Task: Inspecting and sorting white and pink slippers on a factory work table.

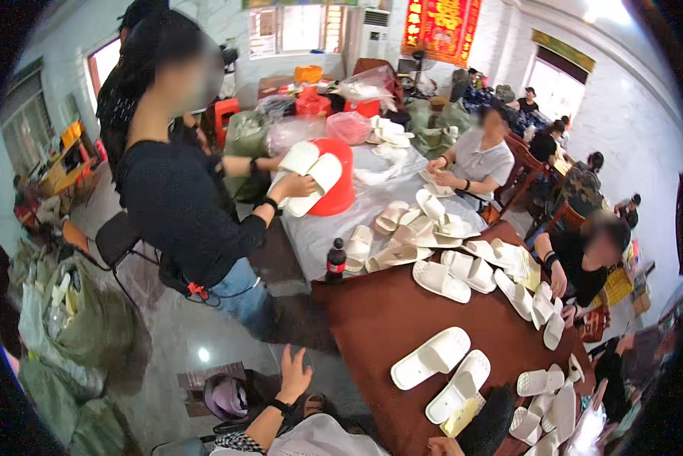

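Note:
My left hand (294,375), a black band at its wrist, is raised beside the brown table's near left edge. Its fingers are spread and hold nothing. At the lower edge of the picture shows part of my right hand (445,447), its fingers mostly cut off. Just beyond it lies a yellow sheet (463,416), partly under a white slipper (457,386). Another white slipper (431,358) lies to the left of that one. Both rest on the brown tabletop (379,319), apart from my hands.
More white slippers (440,280) are spread across the table. A dark bottle (335,258) stands at its left edge. On the left a standing person (185,205) holds slippers beside a red bucket (334,178). Other people sit along the right. Green sacks (90,319) crowd the left.

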